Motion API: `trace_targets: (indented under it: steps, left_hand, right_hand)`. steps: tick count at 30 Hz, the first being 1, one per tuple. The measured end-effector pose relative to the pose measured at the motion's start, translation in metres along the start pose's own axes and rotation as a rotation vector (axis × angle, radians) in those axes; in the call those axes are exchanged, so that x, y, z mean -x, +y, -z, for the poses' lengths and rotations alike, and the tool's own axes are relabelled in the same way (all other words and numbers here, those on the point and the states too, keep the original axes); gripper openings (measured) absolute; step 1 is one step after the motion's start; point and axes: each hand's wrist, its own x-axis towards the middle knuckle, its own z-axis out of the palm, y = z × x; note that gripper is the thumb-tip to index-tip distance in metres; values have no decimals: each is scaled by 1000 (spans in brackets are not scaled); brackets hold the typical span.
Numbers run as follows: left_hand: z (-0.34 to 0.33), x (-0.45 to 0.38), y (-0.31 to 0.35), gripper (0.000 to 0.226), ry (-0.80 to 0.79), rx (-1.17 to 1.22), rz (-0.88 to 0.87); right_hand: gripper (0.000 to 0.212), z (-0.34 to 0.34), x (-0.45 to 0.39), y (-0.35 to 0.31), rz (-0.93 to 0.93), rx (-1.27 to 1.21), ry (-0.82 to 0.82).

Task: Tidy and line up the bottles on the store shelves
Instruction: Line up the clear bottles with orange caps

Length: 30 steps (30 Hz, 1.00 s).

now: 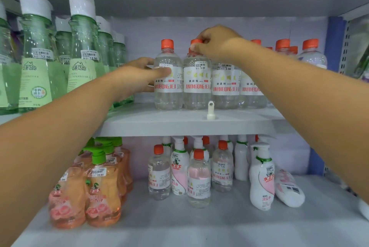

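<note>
On the upper shelf [189, 124], at the far left, stand tall green bottles [38, 54] with white wrapped tops, in rows running back toward the rear wall. Just right of them the left hand [139, 78] reaches in and holds the leftmost clear bottle [168, 84], the thumb laid across its white label and the fingers curled behind its left side. That bottle has an orange cap and stands upright near the front edge of the shelf. Touching it on the right is a second clear bottle [197, 84] of the same kind; the right hand [215, 43] comes from above and pinches its orange cap between thumb and fingertips. More clear bottles with orange caps [225, 86] carry the row on to the right, with others behind them. A small white plastic hook [210, 109] sits on the shelf in front of this row.

On the lower shelf [199, 226], at the left, are peach-coloured pump bottles [101, 192] with green tops. In the middle stand mixed clear orange-capped bottles [159, 174] and white pump bottles [179, 168], out of line. To the right one white pump bottle [261, 182] stands upright, and just beside it another white bottle [289, 188] lies tipped over.
</note>
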Motion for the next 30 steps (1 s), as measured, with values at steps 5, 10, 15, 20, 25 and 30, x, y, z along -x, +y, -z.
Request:
trace_targets:
  steps: [5, 10, 15, 20, 25, 30]
  left_hand:
    - [3, 48, 30, 62, 482, -80, -434]
    - [-60, 179, -35, 9, 625, 250, -724]
    - [-137, 180, -182, 32, 402, 296, 20]
    - [-148, 116, -225, 52, 307, 15, 125]
    - [-146, 91, -247, 84, 272, 66, 322]
    - [-144, 109, -240, 33, 236, 203, 340]
  right_hand:
    - [34, 17, 55, -4, 108, -263, 559]
    - [26, -17, 239, 8, 225, -616, 633]
    - [23, -178, 275, 38, -348, -737, 297]
    - [74, -264, 239, 56, -484, -626, -35]
    - [80, -286, 232, 46, -582, -587, -45]
    - [63, -274, 243, 63, -586, -587, -129]
